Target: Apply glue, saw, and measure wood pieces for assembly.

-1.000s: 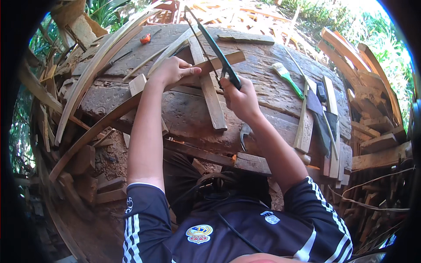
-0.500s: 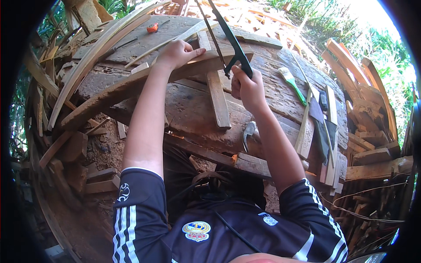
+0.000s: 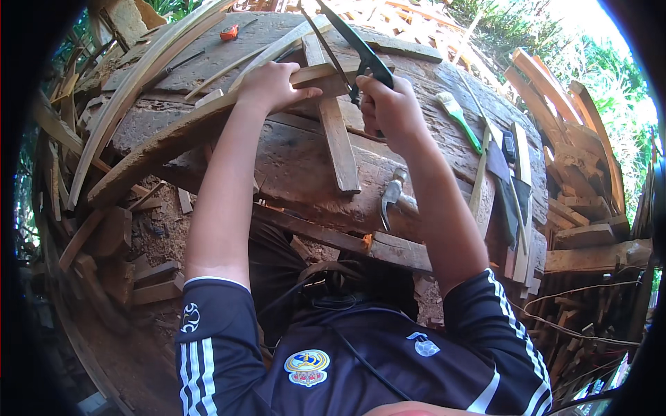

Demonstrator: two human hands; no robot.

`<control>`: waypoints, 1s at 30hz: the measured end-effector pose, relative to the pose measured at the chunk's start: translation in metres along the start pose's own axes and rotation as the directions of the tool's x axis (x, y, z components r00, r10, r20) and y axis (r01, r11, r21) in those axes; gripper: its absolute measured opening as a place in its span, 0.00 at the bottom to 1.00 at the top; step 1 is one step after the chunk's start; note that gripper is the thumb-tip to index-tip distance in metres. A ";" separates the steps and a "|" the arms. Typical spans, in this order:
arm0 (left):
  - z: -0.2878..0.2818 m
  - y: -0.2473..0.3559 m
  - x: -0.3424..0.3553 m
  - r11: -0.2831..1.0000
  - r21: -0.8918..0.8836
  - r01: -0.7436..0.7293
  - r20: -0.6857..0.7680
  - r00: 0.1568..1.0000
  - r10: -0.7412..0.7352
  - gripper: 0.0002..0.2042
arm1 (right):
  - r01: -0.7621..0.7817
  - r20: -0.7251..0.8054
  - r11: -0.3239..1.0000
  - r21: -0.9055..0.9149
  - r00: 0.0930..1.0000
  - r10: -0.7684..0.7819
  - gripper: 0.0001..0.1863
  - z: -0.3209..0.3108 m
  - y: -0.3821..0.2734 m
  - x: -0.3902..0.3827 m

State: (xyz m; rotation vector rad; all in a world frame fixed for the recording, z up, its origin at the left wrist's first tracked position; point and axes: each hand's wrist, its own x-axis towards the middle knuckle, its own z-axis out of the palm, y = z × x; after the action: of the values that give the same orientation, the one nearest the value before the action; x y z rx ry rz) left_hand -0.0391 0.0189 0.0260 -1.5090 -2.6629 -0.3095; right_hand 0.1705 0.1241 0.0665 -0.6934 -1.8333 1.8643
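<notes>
My left hand (image 3: pixel 272 89) is closed over the top of a long wooden board (image 3: pixel 166 142), near its right end, with the thumb along its edge. In my right hand (image 3: pixel 393 111) is the handle of a hacksaw (image 3: pixel 355 43) with a dark green frame. Its thin blade meets the board close to that end, a short way right of my left thumb. A wooden batten (image 3: pixel 338 149) lies crosswise under the board. Nearer to me, a claw hammer (image 3: pixel 393 194) rests beside my right forearm.
The rough plank workbench (image 3: pixel 270 156) carries a green-handled paintbrush (image 3: pixel 460 123) at right and a red tape measure (image 3: pixel 229 32) at far left. Long wood strips (image 3: pixel 142 104) lie along the left side. Stacked offcuts (image 3: pixel 590 208) stand at right.
My right hand has drawn the saw slightly back and left, nearer the board. The whole scene has shifted a little up and left in view. My left hand keeps its grip.
</notes>
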 end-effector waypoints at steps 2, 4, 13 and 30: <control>0.008 -0.009 0.005 0.999 0.035 0.028 -0.082 0.996 -0.025 0.39 | -0.043 0.061 0.998 0.039 0.997 0.040 0.16 -0.005 -0.009 -0.024; 0.009 -0.018 0.008 0.999 0.031 0.037 -0.092 0.995 -0.034 0.38 | -0.072 0.086 0.997 -0.043 0.994 0.075 0.18 -0.021 -0.005 -0.060; -0.003 -0.010 0.005 0.999 0.038 0.003 -0.053 0.999 -0.001 0.37 | -0.048 -0.025 0.999 0.021 0.999 0.048 0.20 -0.046 0.010 -0.138; 0.017 -0.016 0.004 0.999 -0.033 0.017 -0.159 0.987 -0.022 0.36 | -0.072 -0.028 0.989 0.128 0.997 0.076 0.18 -0.017 0.014 -0.120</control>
State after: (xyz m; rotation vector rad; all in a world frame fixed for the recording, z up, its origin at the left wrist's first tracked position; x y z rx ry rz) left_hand -0.0540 0.0178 0.0074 -1.4026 -2.5616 -0.4545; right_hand 0.2756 0.0622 0.0584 -0.7513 -1.6734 1.9853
